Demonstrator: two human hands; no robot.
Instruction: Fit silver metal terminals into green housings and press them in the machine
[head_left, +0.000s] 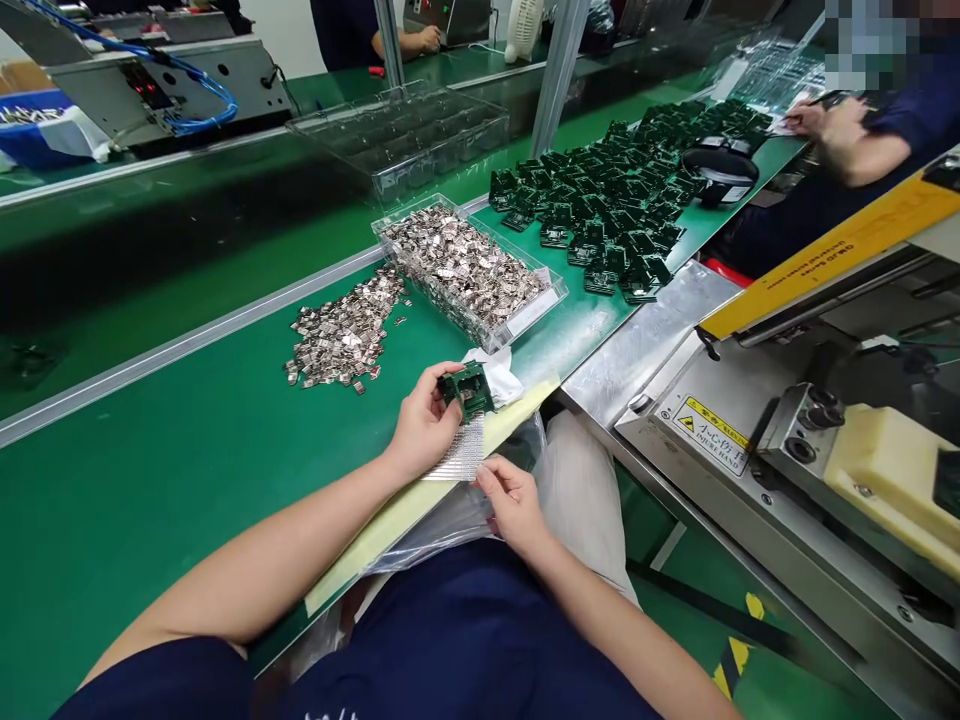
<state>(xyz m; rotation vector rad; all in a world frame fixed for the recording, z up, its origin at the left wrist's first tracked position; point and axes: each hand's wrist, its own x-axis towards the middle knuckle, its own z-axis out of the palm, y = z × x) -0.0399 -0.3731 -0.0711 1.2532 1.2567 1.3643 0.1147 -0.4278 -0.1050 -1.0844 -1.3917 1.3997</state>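
My left hand (431,425) grips a small green circuit board (472,388) between thumb and fingers, above the table's front edge. Just below it lies a sheet of narrow silvery strips (459,458), partly covered by that hand. My right hand (514,500) is closed in a pinch at the sheet's right edge; what sits between its fingertips, if anything, is too small to tell. Behind the board is a crumpled white tissue (501,376). A clear plastic box (525,318) full of small metal pieces stands farther back, with a loose heap of similar metal pieces (341,335) to its left.
Many green circuit boards (600,200) are piled on the green table (187,480), with a black tape roll (720,175) beside them. Yellow tape (360,560) lines the near edge. A machine with a warning label (712,432) stands at right. Co-workers sit at the far right and back.
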